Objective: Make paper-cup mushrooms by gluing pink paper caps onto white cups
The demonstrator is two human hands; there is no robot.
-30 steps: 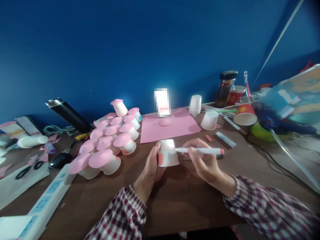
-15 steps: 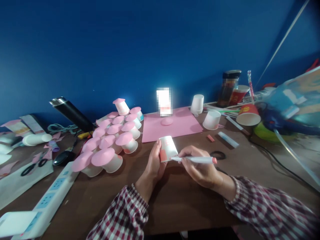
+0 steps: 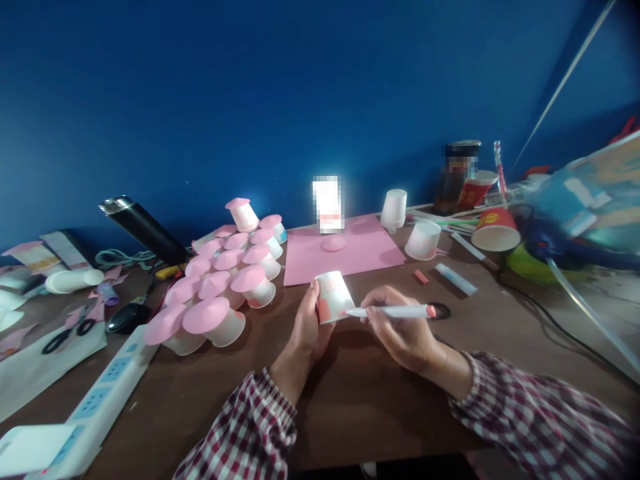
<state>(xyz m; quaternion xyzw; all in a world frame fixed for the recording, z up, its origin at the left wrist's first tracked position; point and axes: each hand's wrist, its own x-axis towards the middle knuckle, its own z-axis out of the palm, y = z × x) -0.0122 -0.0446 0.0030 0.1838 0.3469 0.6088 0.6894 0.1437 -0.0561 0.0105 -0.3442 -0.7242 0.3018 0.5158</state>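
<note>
A white paper cup with faint reddish marks on its side is gripped in my left hand, tilted above the brown table. My right hand is closed around a white marker with a red end. The marker's tip points left at the cup's lower right side, touching it or very close to it. Behind the cup lies a sheet of pink paper with a pink paper cone on it. The marker's loose red cap appears to lie to the right.
Several white cups with pink cone tops stand at left. A power strip, scissors, black mouse and black flask are further left. White cups, a red cup and a clear tube lie right.
My right hand has turned slightly, and the marker tip has shifted a little up along the cup. The cup has tilted slightly in my left hand. Everything else stays put.
</note>
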